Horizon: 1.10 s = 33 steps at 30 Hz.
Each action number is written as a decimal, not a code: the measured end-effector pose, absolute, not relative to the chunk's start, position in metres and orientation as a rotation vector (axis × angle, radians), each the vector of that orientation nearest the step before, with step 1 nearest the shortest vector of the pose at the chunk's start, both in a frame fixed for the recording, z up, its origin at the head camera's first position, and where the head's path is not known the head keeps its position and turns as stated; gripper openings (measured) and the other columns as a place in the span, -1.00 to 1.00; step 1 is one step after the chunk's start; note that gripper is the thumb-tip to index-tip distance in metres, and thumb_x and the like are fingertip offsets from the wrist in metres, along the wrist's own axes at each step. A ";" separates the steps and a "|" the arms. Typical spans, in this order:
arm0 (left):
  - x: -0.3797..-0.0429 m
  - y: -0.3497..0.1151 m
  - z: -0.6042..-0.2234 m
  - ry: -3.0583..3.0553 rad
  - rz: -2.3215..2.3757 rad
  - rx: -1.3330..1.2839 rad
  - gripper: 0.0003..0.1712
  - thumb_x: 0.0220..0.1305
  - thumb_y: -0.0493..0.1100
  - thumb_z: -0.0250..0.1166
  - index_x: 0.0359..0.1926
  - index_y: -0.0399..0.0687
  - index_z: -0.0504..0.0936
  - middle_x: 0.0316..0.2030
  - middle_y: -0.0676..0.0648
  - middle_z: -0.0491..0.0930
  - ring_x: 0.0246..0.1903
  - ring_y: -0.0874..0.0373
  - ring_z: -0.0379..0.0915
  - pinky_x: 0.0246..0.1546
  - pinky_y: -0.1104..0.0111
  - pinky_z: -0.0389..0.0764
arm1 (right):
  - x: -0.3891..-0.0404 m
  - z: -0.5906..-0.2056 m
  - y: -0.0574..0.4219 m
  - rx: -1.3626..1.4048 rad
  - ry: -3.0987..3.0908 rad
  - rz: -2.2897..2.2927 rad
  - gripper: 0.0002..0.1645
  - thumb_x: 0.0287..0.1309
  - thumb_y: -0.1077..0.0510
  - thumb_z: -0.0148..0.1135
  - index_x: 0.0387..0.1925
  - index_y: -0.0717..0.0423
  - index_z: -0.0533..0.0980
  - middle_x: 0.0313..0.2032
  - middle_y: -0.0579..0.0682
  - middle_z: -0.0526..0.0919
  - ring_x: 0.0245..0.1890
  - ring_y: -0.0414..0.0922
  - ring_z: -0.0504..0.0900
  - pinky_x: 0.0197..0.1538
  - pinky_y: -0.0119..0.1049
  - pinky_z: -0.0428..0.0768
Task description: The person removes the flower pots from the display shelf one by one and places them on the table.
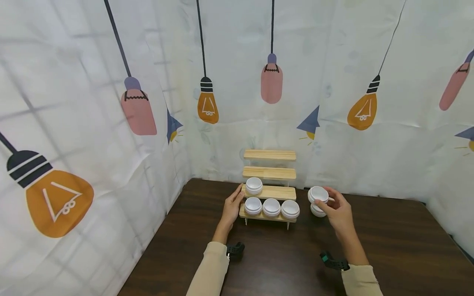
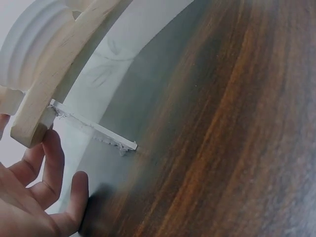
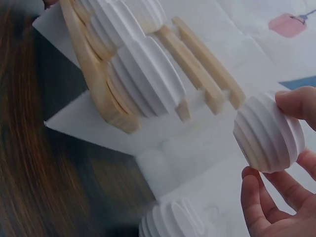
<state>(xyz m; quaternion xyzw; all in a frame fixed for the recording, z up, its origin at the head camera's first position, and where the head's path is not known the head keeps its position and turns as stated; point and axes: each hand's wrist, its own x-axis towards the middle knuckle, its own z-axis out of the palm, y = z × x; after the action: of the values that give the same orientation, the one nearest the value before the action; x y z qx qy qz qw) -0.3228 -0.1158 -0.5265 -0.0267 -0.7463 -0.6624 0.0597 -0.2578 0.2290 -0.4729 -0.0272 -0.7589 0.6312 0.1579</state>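
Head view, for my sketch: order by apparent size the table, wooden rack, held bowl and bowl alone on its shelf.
Table
Wooden rack
Held bowl and lone shelf bowl: too alike to rank

Wooden shelf (image 1: 269, 155) (smooth, matt)

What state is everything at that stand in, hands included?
Wooden stand: standing, upper two shelves bare.
Three front bowls: upright on the lowest shelf.
Second-shelf bowl: upright, left end.
Held bowl: lifted, open side up.
Loose bowl: resting on the table.
Left hand: gripping a shelf's end.
Right hand: holding a bowl.
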 end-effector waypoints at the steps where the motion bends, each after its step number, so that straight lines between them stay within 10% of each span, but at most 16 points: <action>1: -0.323 -0.117 -0.527 -2.259 -2.007 -0.085 -0.41 0.56 0.11 0.11 0.52 0.17 0.36 0.35 -0.12 0.52 -0.01 -0.05 0.51 0.21 0.05 0.41 | -0.258 -0.473 0.231 -0.087 -2.163 1.812 -0.28 0.21 0.14 0.48 0.36 0.12 0.44 -0.10 -0.35 0.56 -0.19 -0.41 0.58 -0.23 -0.51 0.55; 9: -0.310 -0.118 -0.507 -2.254 -2.069 -0.121 -0.43 0.60 -0.04 0.08 0.53 0.01 0.32 0.29 -0.25 0.54 0.11 -0.38 0.44 0.24 -0.09 0.38 | -0.257 -0.473 0.247 -0.111 -2.181 1.782 -0.24 0.23 0.13 0.46 0.41 0.15 0.39 -0.05 -0.33 0.52 -0.16 -0.40 0.56 -0.24 -0.52 0.58; 33: -0.323 -0.117 -0.530 -2.251 -2.011 -0.110 -0.41 0.56 0.14 0.10 0.52 0.19 0.37 0.44 -0.08 0.42 0.08 -0.19 0.51 0.22 -0.01 0.43 | -0.261 -0.495 0.279 -0.314 -2.261 1.665 -0.20 0.24 -0.02 0.46 0.43 0.04 0.39 -0.11 -0.45 0.51 -0.18 -0.42 0.51 -0.21 -0.46 0.49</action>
<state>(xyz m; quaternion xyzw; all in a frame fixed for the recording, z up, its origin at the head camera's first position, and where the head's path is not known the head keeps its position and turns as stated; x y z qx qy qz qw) -0.3232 -0.1167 -0.5298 -0.0365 -0.7439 -0.6645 0.0606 -0.2609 0.2790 -0.4949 -0.1098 -0.7903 0.5819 0.1574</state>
